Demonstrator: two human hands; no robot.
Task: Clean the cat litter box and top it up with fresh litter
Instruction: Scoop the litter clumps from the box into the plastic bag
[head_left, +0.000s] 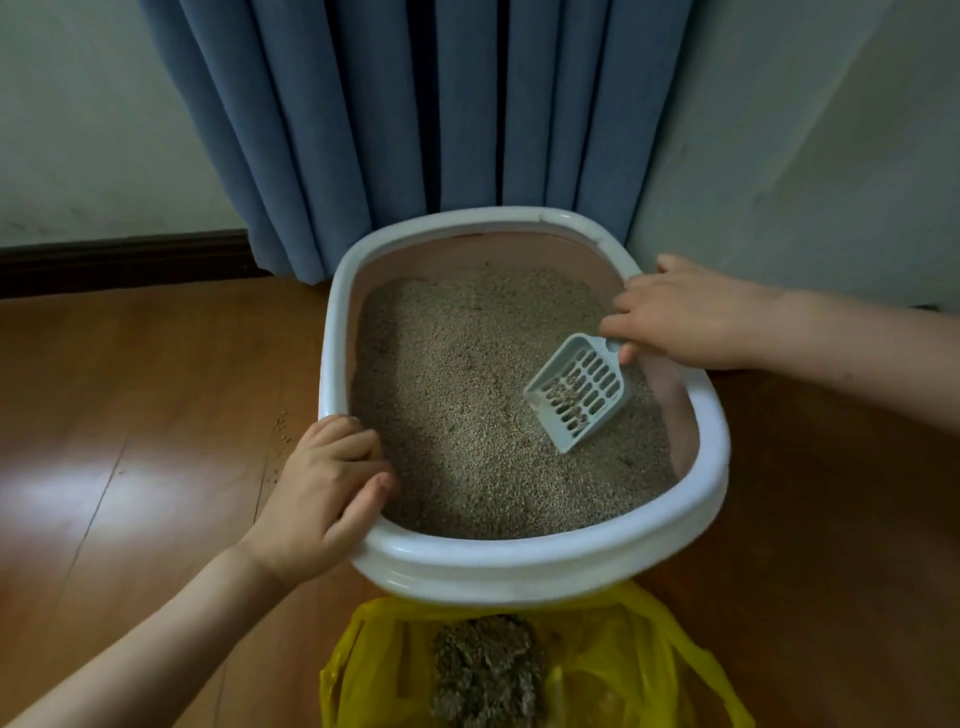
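Observation:
A white oval litter box (519, 564) with a pink inner wall stands on the floor, filled with beige litter (467, 405). My left hand (322, 499) grips its near-left rim. My right hand (685, 312) holds the handle of a pale blue slotted scoop (576, 389), whose blade rests tilted on the litter at the right side with a few granules in it. In front of the box, an open yellow plastic bag (623, 654) holds a pile of clumped dirty litter (488, 670).
Blue curtains (415, 114) hang behind the box in the room corner, with pale walls on both sides. The wooden floor (130, 415) has a few stray granules left of the box. A dark skirting board (124, 260) runs along the left wall.

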